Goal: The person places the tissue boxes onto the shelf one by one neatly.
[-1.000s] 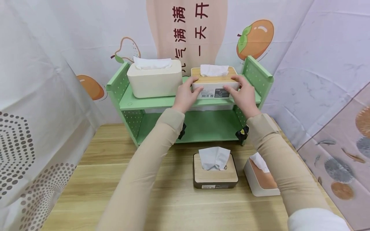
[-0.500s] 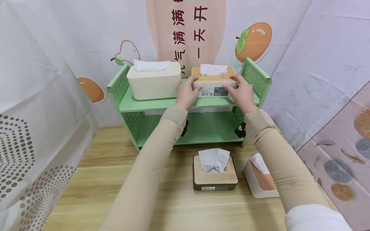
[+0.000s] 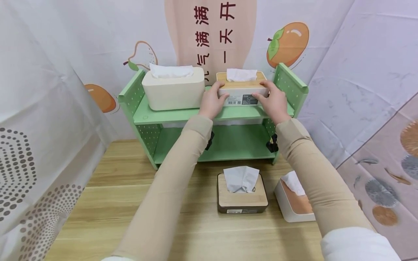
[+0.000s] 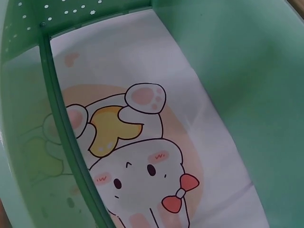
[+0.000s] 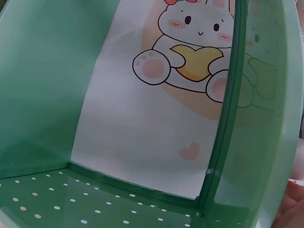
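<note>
A tissue box (image 3: 242, 84) with a white body, a bamboo lid and a tissue poking out stands on the upper tier of a green shelf (image 3: 176, 116). My left hand (image 3: 211, 101) grips its left end, fingers on the lid's edge and thumb on the front. At the other end my right hand (image 3: 273, 102) holds it the same way, its thumb beside a dark label. The wrist views mostly look into the shelf, with a rabbit-printed sheet (image 4: 209, 142) behind it; part of my right hand (image 5: 290, 204) shows at the right wrist view's edge.
A larger cream tissue box (image 3: 174, 92) stands left on the upper tier. On the wooden table (image 3: 124, 203) in front are a dark tissue box with a wooden lid (image 3: 241, 199) and a white one with a brown lid (image 3: 295, 203), partly behind my right sleeve. Black clips (image 3: 272, 143) sit at the lower tier.
The bamboo-lidded tissue box has slid a little back on the upper tier, away from its front edge, with both hands staying on it. The other boxes stay put.
</note>
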A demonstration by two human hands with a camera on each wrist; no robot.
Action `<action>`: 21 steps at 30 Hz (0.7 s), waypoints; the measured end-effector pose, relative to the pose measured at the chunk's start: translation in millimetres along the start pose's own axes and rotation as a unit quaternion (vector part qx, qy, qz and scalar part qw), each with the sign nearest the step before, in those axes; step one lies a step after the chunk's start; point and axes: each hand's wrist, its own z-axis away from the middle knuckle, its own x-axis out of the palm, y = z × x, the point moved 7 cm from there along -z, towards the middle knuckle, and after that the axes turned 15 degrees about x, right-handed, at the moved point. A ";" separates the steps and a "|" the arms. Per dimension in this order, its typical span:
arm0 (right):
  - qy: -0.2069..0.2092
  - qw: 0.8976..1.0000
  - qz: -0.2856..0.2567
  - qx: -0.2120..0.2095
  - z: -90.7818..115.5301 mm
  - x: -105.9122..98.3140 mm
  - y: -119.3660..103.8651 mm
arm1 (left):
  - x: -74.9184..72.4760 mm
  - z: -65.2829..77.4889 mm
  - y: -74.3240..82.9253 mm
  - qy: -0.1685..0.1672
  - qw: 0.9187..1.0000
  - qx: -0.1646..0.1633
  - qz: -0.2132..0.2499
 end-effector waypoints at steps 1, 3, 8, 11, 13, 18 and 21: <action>0.000 1.000 0.001 0.000 -0.8 0.3 0.3 | 0.7 -0.7 -0.8 -0.001 1.000 -0.003 0.003; -0.001 1.000 0.001 -0.001 -2.0 0.7 0.9 | 1.5 -1.8 -2.3 -0.001 1.000 -0.005 0.006; 0.008 1.000 0.005 -0.012 -3.7 -0.6 0.1 | 1.3 -4.1 -3.1 -0.003 1.000 -0.011 0.016; 0.009 1.000 0.007 -0.016 -3.8 -1.1 -0.5 | 0.0 -4.0 -1.8 -0.004 1.000 -0.012 0.022; 0.006 1.000 0.006 -0.017 -3.9 -0.7 -0.6 | -0.8 -3.5 -1.4 -0.005 1.000 -0.011 0.023; 0.000 1.000 -0.006 -0.029 -3.8 0.6 0.3 | -2.1 -1.6 -0.1 -0.006 1.000 -0.007 0.020; -0.003 0.999 -0.013 -0.036 -3.6 0.9 2.0 | -1.9 -1.2 0.5 -0.010 1.000 -0.008 0.022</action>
